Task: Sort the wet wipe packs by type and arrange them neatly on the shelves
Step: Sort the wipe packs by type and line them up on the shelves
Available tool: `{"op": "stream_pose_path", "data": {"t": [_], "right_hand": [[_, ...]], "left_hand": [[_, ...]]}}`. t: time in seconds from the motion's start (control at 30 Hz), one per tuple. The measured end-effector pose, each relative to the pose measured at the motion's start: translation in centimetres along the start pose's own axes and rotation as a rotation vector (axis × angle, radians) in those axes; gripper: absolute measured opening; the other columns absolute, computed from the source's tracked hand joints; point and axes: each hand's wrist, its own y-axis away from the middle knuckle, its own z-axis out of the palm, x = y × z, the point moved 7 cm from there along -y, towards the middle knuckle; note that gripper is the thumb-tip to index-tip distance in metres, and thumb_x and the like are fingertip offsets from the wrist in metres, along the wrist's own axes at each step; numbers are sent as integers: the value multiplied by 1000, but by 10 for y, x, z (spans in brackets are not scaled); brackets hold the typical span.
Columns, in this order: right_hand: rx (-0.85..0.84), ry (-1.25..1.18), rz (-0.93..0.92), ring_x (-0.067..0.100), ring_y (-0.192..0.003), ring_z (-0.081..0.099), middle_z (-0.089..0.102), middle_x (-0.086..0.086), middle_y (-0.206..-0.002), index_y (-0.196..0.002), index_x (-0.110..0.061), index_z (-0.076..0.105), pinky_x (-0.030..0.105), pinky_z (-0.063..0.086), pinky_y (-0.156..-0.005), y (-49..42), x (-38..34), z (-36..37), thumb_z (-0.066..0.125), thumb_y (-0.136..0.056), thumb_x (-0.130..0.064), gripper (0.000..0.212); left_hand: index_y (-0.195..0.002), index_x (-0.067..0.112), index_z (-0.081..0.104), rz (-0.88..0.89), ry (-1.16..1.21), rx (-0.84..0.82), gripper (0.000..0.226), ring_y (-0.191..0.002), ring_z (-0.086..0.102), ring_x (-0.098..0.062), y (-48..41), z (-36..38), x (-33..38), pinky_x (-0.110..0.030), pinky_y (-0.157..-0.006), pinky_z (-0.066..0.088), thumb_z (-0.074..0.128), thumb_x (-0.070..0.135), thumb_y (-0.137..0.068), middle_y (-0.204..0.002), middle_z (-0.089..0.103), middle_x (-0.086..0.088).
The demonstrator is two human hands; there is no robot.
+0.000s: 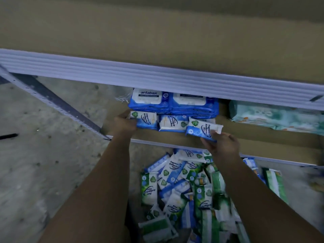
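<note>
On the lower shelf board (259, 137) lie small blue-and-white antibacterial wipe packs in a row. My left hand (123, 122) grips the left end of the leftmost small pack (147, 120). A middle small pack (172, 122) lies beside it. My right hand (222, 143) holds a tilted small blue pack (201, 129) at the right end of the row. Behind them sit two stacks of large blue Antabax packs (150, 100). A heap of mixed blue and green wipe packs (191, 188) fills a container below the shelf.
A pale teal large wipe pack (273, 116) lies on the same shelf to the right. The upper shelf's white metal edge (157, 78) overhangs the packs. A perforated upright post (57, 104) runs diagonally on the left over the concrete floor (35, 163).
</note>
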Motion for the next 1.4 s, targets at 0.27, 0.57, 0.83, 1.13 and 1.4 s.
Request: {"op": "stream_pose_path", "data": {"t": [0.27, 0.57, 0.83, 1.13, 1.4], "right_hand": [[59, 19, -47, 35, -92, 68, 64, 15, -109, -97, -11, 51, 39, 62, -53, -55, -18, -4, 69, -89, 3, 24], [144, 930, -373, 34, -101, 66, 67, 8, -97, -88, -13, 62, 33, 49, -82, -93, -31, 26, 64, -89, -23, 10], [265, 1063, -494, 41, -108, 59, 62, 22, -114, -106, -11, 65, 42, 47, -95, -51, -39, -28, 59, -91, -31, 26], [288, 896, -281, 32, -74, 57, 61, 11, -83, -97, -13, 57, 33, 42, -67, 55, 17, -151, 65, -92, -15, 10], [135, 1091, -94, 33, -82, 65, 69, 13, -86, -91, -10, 69, 37, 53, -77, 116, 93, -206, 60, -89, -16, 11]], "left_hand": [[-100, 18, 73, 77, -135, 50, 22, -77, 68, -19, -12, 15, 5, -29, -68, 55, 66, 9, -82, -82, 69, 2], [-123, 16, 67, 198, -475, 153, 35, -92, 65, -31, -6, 21, 12, -29, -73, 41, 56, 17, -89, -108, 70, -12], [-133, 3, 51, 153, -262, 342, 52, -117, 53, -43, 61, 5, -15, -43, -93, 41, 55, 26, -87, -124, 58, -26], [-91, 15, 46, 120, -471, -172, 6, -68, 51, -20, 179, 43, -82, -28, -58, 39, 52, 15, -92, -78, 52, -6], [-121, 15, 55, 29, -742, -392, 44, -114, 57, -33, 277, 14, -155, -35, -92, 49, 64, 30, -81, -124, 56, -12]]}}
